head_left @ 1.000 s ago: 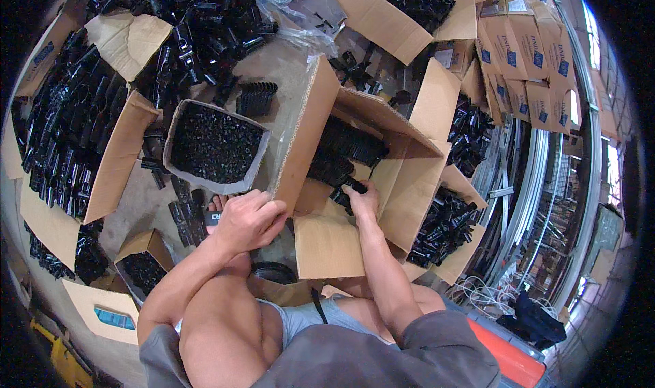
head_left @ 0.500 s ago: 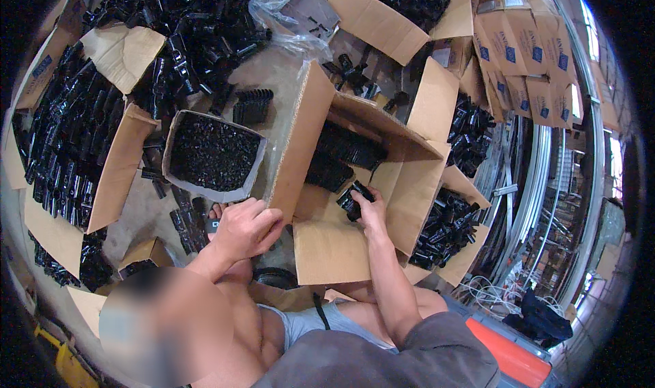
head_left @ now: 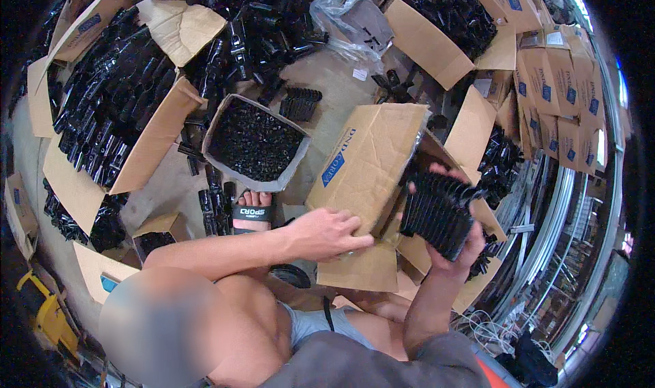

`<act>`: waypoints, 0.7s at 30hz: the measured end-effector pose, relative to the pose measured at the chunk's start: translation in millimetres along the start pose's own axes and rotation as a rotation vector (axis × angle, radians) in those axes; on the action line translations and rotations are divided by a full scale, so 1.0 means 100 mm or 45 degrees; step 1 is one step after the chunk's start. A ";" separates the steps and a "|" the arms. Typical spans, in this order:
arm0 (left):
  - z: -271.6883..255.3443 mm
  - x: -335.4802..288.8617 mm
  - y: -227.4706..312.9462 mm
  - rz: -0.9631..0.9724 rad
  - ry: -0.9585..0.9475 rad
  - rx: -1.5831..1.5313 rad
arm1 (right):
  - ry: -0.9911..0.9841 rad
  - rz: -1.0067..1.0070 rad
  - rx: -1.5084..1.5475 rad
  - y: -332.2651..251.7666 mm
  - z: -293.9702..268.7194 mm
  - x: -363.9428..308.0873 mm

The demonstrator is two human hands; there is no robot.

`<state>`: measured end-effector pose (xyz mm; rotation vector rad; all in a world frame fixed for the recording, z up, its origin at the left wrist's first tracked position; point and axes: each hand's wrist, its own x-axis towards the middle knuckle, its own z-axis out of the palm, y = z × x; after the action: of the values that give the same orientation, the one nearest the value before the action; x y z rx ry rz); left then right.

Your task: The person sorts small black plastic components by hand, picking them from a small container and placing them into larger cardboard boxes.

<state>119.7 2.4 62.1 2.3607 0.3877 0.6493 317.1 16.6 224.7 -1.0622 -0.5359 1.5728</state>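
In my right hand (head_left: 471, 248) is a packed row of thin black parts (head_left: 440, 214), lifted over the carton's right side. Fingertips also show at the row's far end. My left hand (head_left: 331, 234), fingers curled, grips the near left corner of a brown cardboard carton (head_left: 368, 163). The carton is tilted to the right, so its outer left wall shows. Most of its inside is hidden by that wall and by the black parts. A near flap (head_left: 358, 268) hangs below my left hand.
Left of the carton stands a lined box (head_left: 300, 166) of small black pieces, with a sandalled foot (head_left: 254, 207) beside it. A larger carton (head_left: 153, 142) holds long black parts. Flattened cartons (head_left: 559, 94) and metal bars (head_left: 556, 217) are on the right.
My right hand has come up out of the carton and now holds a row of black parts. My left hand moved right onto the carton's corner. The carton has tipped, and the view has shifted.
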 end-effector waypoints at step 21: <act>0.00 -0.06 0.01 -0.007 -0.198 -0.103 | 0.232 0.239 -2.226 2.09 0.23 2.45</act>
<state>115.1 -0.6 60.4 2.3133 0.2930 0.4657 189.6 190.4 -15.4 -2.4933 -1.8303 0.8258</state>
